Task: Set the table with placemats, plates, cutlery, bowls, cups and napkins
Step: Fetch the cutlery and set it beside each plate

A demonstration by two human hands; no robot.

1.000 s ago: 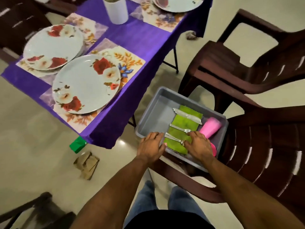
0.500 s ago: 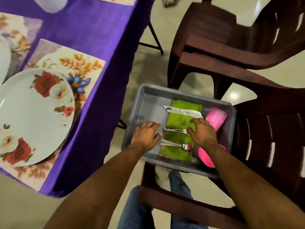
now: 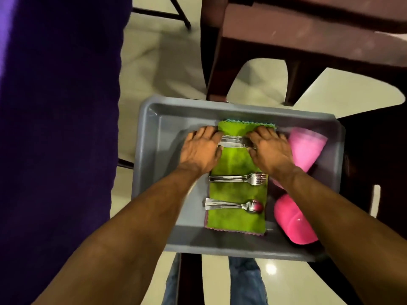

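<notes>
A grey tray (image 3: 220,247) sits on a dark chair seat below me. Inside lies a folded green napkin (image 3: 236,219) on a stack of napkins. Across it lie knives (image 3: 234,142) at the far end, forks (image 3: 237,178) in the middle and spoons (image 3: 233,205) nearest me. My left hand (image 3: 200,148) covers the knives' left end and my right hand (image 3: 271,150) covers their right end, fingers curled down on them. Two pink cups (image 3: 306,148) (image 3: 293,221) lie on their sides at the tray's right side.
The purple tablecloth (image 3: 59,128) hangs down along the whole left side. A brown plastic chair (image 3: 308,40) stands beyond the tray, with pale tiled floor (image 3: 158,62) between it and the table. My jeans (image 3: 244,280) show under the tray.
The view has dropped from the table onto the tray, so the plates have left the frame. Both hands moved from the spoons and forks up to the knives at the tray's far end.
</notes>
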